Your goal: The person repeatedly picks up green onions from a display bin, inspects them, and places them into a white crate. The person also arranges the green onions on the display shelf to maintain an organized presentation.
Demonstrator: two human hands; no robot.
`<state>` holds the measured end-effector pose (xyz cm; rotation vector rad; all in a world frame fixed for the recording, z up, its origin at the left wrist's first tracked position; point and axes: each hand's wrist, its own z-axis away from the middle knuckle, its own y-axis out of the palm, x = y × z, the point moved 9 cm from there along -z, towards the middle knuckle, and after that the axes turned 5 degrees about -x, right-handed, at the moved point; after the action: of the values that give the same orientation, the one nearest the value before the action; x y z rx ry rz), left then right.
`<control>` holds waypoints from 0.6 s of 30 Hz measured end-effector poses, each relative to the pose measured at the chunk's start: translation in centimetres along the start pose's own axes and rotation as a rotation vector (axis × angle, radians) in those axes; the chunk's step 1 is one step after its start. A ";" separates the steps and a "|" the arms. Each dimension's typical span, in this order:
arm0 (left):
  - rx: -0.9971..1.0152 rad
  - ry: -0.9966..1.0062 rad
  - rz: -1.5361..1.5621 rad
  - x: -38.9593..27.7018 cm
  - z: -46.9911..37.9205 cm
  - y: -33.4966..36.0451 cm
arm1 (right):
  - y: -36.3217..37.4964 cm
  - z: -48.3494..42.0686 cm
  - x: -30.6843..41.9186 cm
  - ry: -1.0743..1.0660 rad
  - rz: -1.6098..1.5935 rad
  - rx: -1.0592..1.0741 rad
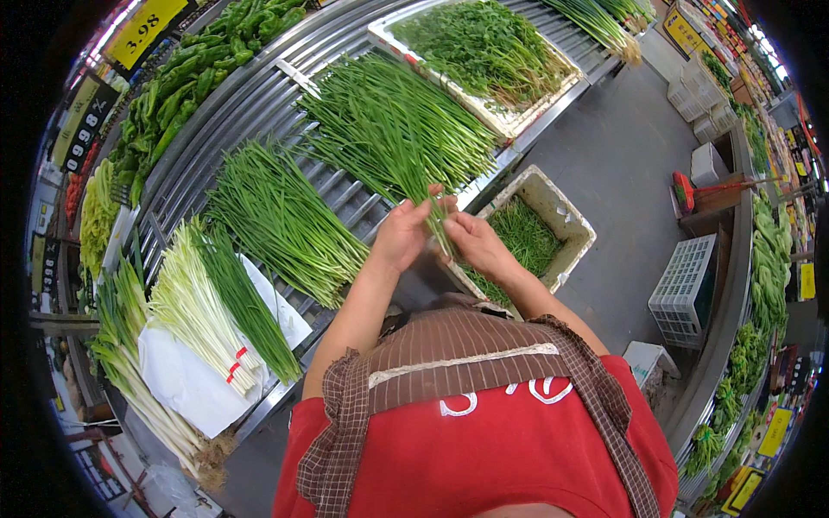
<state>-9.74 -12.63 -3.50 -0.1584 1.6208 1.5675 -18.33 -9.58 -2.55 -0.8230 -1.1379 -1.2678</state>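
Observation:
A small bunch of green garlic chives [435, 220] is held by its pale stem ends between my two hands. My left hand [405, 230] closes round the bunch from the left, while the fingers of my right hand [476, 239] pinch the stems low down. Just beyond my hands, a large heap of garlic chives [401, 123] lies on the slatted metal display rack [363, 202]. Another pile of garlic chives [282, 220] is to the left. Below my right hand stands a white foam box [570, 226] with loose green trimmings [524, 236] in it.
A foam tray [518, 126] of leafy greens sits at the rack's far right. Yellow chives [201, 304], more green chives [249, 304] and leeks [139, 382] lie at the left. Green peppers [188, 84] are piled behind. Across the aisle are a white plastic crate [683, 285] and another vegetable shelf.

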 end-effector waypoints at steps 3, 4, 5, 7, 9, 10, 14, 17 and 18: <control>-0.039 -0.219 0.093 3.1 -0.9 -1.6 | -1.7 -0.5 -1.1 0.012 0.085 -0.080; -0.164 -0.206 0.100 4.1 -1.0 -3.0 | -2.2 -0.6 -1.7 0.033 0.160 -0.105; -0.132 -0.182 0.101 4.6 -1.1 -3.1 | -2.8 -0.7 -2.5 0.085 0.248 -0.144; -0.215 -0.195 0.060 5.8 -1.0 -4.6 | -3.4 -0.3 -2.8 0.042 0.357 -0.175; -0.263 -0.207 0.112 6.4 -0.9 -5.4 | -4.0 -0.1 -2.8 -0.005 0.413 -0.220; -0.305 -0.207 0.114 6.6 -0.7 -5.8 | -4.2 0.0 -3.0 -0.005 0.305 -0.232; -0.298 -0.290 0.134 7.5 0.0 -5.9 | -5.2 0.3 -4.2 0.100 0.008 -0.257; -0.273 -0.348 0.185 8.0 0.3 -5.7 | -5.4 0.6 -4.8 0.149 -0.216 -0.254; -0.267 -0.359 0.208 8.2 0.3 -5.6 | -5.3 0.7 -4.8 0.144 -0.192 -0.251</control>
<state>-11.29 -9.82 -12.84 0.1493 1.1755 1.8477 -23.35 -8.41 -7.58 -0.8049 -0.9711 -1.6272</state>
